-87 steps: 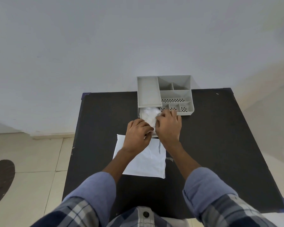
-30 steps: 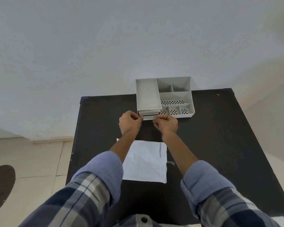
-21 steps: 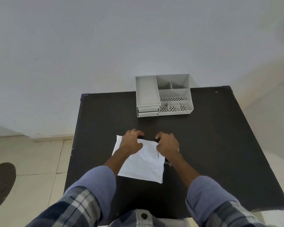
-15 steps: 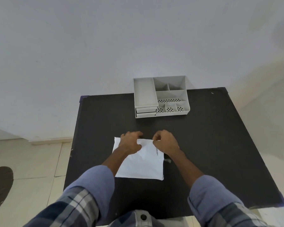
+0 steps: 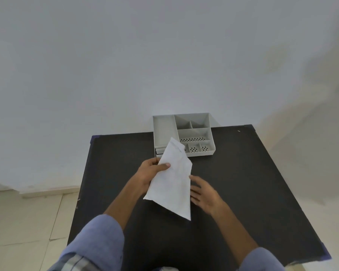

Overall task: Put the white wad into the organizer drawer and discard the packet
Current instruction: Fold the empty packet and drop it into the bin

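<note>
Head view, only cam. Left hand (image 5: 149, 173) has the packet (image 5: 173, 180) lifted off the table (image 5: 243, 182), thumb on top near its left edge, fingers curled behind & hidden by the paper; grip closed on packet. The packet is white, flat, tilted, its top corner overlapping the organizer (image 5: 184, 133) front in this view, bottom corner pointing down toward the person. Whether it touches the organizer can't be told, just overlap from this angle.

Right hand (image 5: 204, 192) is just beside the packet's right edge, fingers spread, palm down, grip loose & holding nothing; fingertips partly behind the packet edge, so contact w/ the paper is unclear.

The organizer sits at the table's far edge against the wall (image 5: 125, 55): long tray on the left, smaller compartments on the right, some w/ perforated bottoms. Drawer (image 5: 160, 151) at front left is mostly covered by the packet; only a sliver shows, looks pushed in. White wad not visible, can't confirm it from here.

Sleeves (image 5: 98, 243) blue w/ plaid cuffs, cut off at the frame bottom. Tiled floor (image 5: 27, 212) at left, dark patch at its edge clipped by the frame.
</note>
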